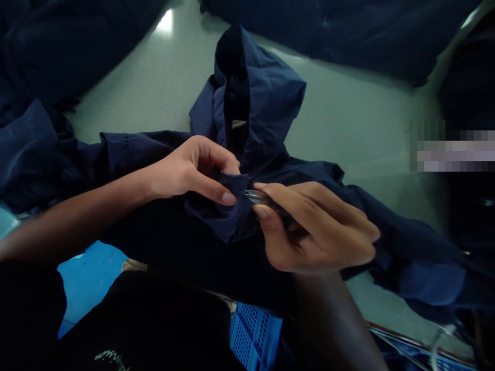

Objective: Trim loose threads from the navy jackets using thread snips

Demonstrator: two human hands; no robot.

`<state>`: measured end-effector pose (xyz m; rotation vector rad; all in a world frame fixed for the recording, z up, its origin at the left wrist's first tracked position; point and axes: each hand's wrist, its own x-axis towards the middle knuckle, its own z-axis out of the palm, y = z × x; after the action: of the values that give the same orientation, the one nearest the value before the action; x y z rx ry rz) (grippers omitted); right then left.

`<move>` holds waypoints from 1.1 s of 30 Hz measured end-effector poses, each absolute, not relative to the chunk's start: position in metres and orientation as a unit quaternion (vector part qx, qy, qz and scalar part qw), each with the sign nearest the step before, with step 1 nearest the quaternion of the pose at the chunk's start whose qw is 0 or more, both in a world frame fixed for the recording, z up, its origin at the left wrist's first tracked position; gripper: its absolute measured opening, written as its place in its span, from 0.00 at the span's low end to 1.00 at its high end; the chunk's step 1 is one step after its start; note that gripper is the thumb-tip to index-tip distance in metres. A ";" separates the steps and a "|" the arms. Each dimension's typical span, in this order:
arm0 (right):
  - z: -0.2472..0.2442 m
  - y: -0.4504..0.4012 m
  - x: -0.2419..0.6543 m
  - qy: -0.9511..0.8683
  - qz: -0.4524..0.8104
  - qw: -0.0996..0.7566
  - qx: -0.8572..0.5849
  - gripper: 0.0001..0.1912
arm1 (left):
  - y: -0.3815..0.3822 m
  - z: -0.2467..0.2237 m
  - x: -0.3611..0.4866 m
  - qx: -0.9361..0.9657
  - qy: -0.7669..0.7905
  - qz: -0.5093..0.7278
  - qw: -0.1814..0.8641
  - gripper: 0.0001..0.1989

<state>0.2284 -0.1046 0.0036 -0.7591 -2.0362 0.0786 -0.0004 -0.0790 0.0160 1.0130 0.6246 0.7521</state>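
A dark blue hooded jacket [270, 98] lies spread on the pale green table, its hood pointing away from me. My left hand [197, 170] pinches a folded edge of the jacket's fabric between thumb and fingers, just below the hood. Close to its right, my right hand [317, 224] is closed on a small metal tool [254, 196], perhaps thread snips. The tool's pointed tips are at the edge of the held fabric. Most of its body is hidden in my right hand.
Dark blue garments lie at the back left [69, 46] and back right [340, 31] of the table [348, 118]. Below the table's near side are a blue plastic crate [255, 335] and a blue surface [93, 278]. A blurred patch covers something at the right.
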 end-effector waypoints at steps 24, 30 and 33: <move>0.002 -0.103 0.229 -0.836 0.011 0.473 -0.279 0.15 | -0.080 0.015 0.000 0.455 0.286 0.347 0.769 0.07; 0.002 -0.101 0.229 -0.836 -0.007 0.482 -0.263 0.14 | -0.080 0.014 0.001 0.451 0.291 0.345 0.770 0.07; 0.002 -0.101 0.229 -0.837 -0.008 0.482 -0.260 0.15 | -0.080 0.014 0.001 0.456 0.295 0.339 0.768 0.08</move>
<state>0.2292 -0.1011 0.0017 -0.6331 -2.0388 -0.0204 0.0011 -0.0803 0.0139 0.9893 0.6403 0.7368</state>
